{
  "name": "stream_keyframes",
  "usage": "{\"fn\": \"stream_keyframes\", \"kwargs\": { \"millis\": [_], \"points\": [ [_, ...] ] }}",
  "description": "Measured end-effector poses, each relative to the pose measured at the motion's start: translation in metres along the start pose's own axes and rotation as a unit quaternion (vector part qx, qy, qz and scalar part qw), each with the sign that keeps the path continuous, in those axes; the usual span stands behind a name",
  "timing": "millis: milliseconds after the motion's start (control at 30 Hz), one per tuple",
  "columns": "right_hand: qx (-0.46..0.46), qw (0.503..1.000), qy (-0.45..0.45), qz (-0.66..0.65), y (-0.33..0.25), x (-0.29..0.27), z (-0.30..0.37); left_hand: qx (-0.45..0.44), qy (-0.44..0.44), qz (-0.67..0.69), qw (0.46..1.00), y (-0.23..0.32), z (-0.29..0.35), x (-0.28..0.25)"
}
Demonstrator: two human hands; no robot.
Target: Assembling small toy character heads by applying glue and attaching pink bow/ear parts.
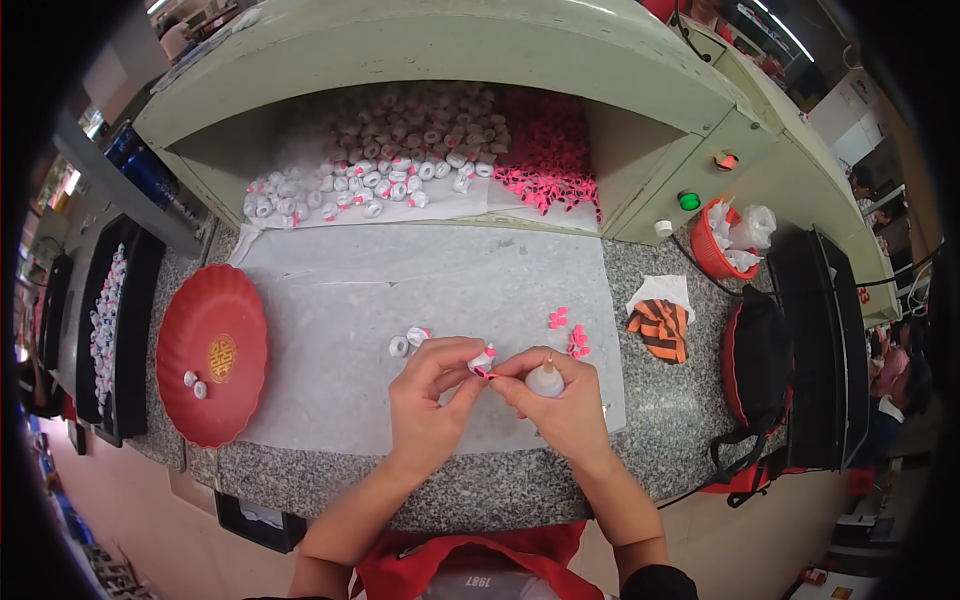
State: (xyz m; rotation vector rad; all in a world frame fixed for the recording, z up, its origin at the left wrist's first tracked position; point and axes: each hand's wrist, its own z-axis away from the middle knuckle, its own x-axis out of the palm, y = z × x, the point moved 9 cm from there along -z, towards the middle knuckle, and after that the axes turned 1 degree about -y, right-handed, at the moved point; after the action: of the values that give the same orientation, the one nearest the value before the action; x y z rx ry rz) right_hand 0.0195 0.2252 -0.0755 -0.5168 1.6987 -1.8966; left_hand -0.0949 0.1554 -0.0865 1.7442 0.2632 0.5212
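Note:
Over the white sheet (340, 300), my left hand (428, 400) pinches a small white ring-shaped piece (482, 358) with a bit of pink on it. The fingertips of my right hand (570, 410) press at a small pink and dark part (483, 374) against that piece. Tucked in the same right hand is a whitish squeeze bottle (546, 379) with a thin tip pointing up. Just beyond my left hand lie two or so similar white pieces (399, 346). To the right, past my right hand, are loose pink pieces (578, 341).
A red scalloped plate (180, 400) holding two white pieces stands left. The open cabinet (640, 180) ahead holds heaps of white pieces (375, 180) and pink pieces (545, 185). At right are a striped cloth (660, 330), a red basket (705, 250) and a black bag (760, 350).

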Motion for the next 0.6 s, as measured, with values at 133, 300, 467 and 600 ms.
{"fn": "stream_keyframes", "kwargs": {
  "millis": [133, 300, 467, 600],
  "points": [
    [-0.018, 0.999, 0.037, 0.003, -0.001, -0.006, 0.000, 0.030, -0.021, -0.038, 0.999, 0.009, 0.000, 0.003],
    [-0.005, 1.000, 0.022, 0.014, -0.001, -0.012, 0.001, 0.026, -0.029, -0.035, 0.999, 0.011, 0.000, 0.005],
    [-0.011, 0.999, 0.043, 0.030, -0.003, -0.020, 0.003, 0.026, -0.070, -0.075, 0.994, 0.018, 0.001, 0.013],
    [-0.037, 0.997, 0.060, 0.030, -0.003, -0.019, 0.005, -0.017, -0.072, -0.003, 0.997, 0.012, 0.002, 0.012]
  ]
}}
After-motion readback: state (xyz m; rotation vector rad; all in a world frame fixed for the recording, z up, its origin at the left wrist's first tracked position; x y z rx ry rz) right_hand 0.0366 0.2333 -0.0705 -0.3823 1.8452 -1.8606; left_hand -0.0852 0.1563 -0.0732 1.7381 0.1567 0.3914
